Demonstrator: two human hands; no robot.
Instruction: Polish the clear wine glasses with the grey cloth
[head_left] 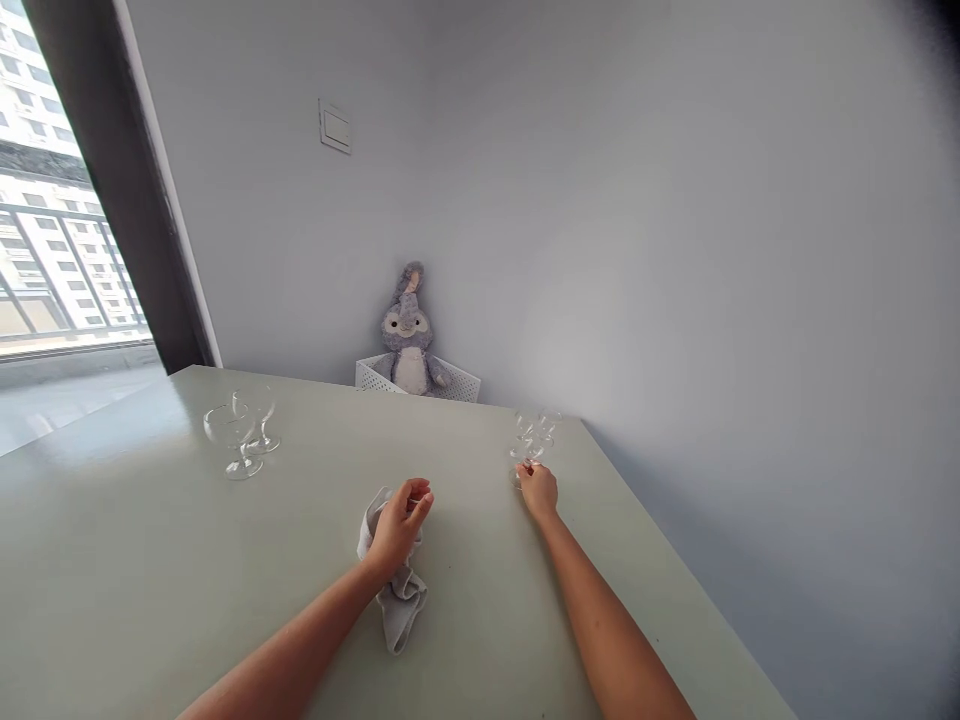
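The left hand (401,525) is half closed, its fingers curled in toward the thumb, and it sits on top of a gray cloth (397,605). The cloth lies bunched on the table (112,540) under the hand, its folds trailing toward the person. The hand touches the cloth, but whether it grips it cannot be told from this view.

The right hand (537,490) is closed around the foot of a clear glass (529,440), its fingers pinched at the base, near the table's right edge. A 2nd glass (549,425) stands just behind it, overlapping so closely that the 2 are hard to separate.

Across the table, well apart from both hands, 2 more glasses (241,435) stand upright side by side. All 4 have short stems and wide bowls.

At the far edge, a white perforated basket (457,383) sits against the wall (675,250), holding a gray plush rabbit (405,340) with a pink inner ear. A switch (334,126) is set in the wall above it. To the left, a dark window frame (124,170) opens on a balcony railing (60,270) and a tall building (37,90).
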